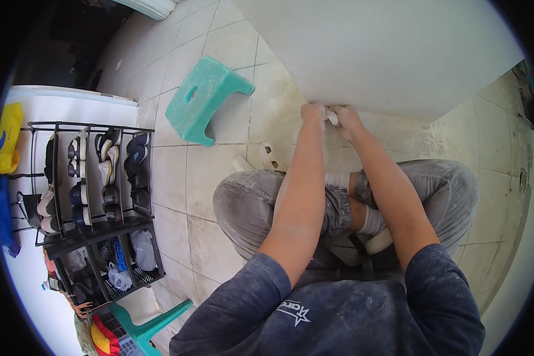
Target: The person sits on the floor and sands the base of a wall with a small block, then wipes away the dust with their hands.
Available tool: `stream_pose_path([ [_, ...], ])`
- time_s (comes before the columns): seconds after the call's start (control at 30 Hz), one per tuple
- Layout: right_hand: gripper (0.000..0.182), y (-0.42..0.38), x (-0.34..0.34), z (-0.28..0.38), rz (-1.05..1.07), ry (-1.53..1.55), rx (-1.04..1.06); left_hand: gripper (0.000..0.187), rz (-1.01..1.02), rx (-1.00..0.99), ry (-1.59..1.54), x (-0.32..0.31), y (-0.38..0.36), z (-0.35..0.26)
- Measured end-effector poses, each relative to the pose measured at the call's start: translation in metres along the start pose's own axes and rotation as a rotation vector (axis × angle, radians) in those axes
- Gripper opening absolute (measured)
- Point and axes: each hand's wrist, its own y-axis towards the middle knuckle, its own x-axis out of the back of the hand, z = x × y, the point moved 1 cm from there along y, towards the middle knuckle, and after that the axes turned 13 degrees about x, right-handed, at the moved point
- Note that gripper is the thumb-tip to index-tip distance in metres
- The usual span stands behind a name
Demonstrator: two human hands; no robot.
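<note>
My left hand and my right hand are close together at the lower edge of a smooth white wall or panel. Both have their fingers curled in, and whitish dust covers them. Between them shows a small white piece, too small to name. The fingertips are partly hidden, so what each hand grips cannot be made out. Beneath my forearms are my crossed legs in dusty grey trousers.
A green plastic stool stands on the tiled floor ahead on the left. Pale clogs lie near my knee. A black rack with shoes and bags is at the left. Another green stool is at the lower left.
</note>
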Motion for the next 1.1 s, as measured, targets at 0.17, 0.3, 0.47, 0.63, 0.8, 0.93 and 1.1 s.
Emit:
stream_pose_path([
  [0.17, 0.015, -0.002, 0.007, -0.003, 0.054, -0.003, 0.062, 0.014, -0.015, 0.044, 0.201, 0.001, 0.006, 0.003],
  [0.3, 0.015, -0.012, 0.011, 0.004, 0.095, 0.047, 0.062, 0.013, 0.024, -0.174, 0.374, 0.000, 0.038, 0.020],
  [0.47, 0.012, -0.033, 0.029, -0.002, 0.007, -0.150, -0.061, 0.011, 0.007, -0.075, 0.233, 0.008, -0.010, 0.033],
  [0.63, 0.008, -0.047, 0.036, -0.020, 0.015, -0.115, -0.045, 0.005, -0.008, -0.007, 0.234, 0.022, -0.031, 0.043],
  [0.8, 0.008, -0.063, 0.037, -0.016, -0.007, -0.077, -0.047, 0.005, 0.010, -0.075, 0.282, 0.025, -0.029, 0.053],
  [0.93, 0.009, -0.057, 0.041, -0.018, -0.053, -0.043, -0.025, 0.007, 0.109, -0.075, 0.229, 0.020, -0.013, 0.057],
  [1.1, 0.012, -0.052, 0.045, -0.009, -0.034, 0.114, 0.078, 0.016, 0.207, -0.100, 0.128, 0.007, -0.049, 0.045],
])
